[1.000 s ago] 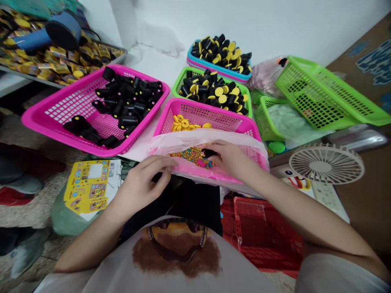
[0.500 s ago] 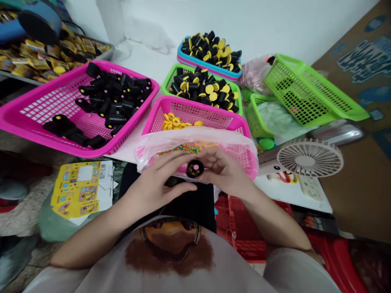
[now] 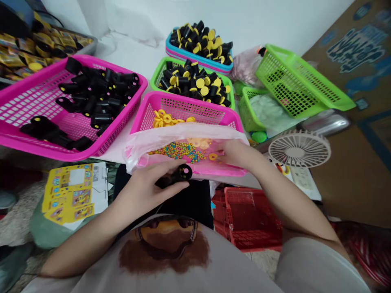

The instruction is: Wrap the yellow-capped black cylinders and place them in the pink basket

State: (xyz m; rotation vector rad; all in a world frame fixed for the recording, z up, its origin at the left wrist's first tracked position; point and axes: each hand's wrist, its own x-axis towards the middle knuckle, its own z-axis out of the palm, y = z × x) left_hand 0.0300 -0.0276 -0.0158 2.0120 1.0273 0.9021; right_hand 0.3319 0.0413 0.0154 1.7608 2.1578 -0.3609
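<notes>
In the head view, the right hand (image 3: 236,152) has left the black tube (image 3: 174,178) it met half a second ago and now reaches into the pink basket (image 3: 183,106), fingers pinching toward a yellow ring (image 3: 213,156) beside the coloured beads (image 3: 180,150). The left hand (image 3: 146,189) alone keeps the tube, its grip closed around it, palm down, just in front of the basket's near rim.

The small pink mesh basket (image 3: 186,106) sits nearest the person, a clear plastic bag (image 3: 183,136) draped over its near rim. Left of it lies the wide pink basket (image 3: 36,101) holding black tubes (image 3: 97,95); behind it, the green basket (image 3: 159,75); right, a white fan (image 3: 297,148).
</notes>
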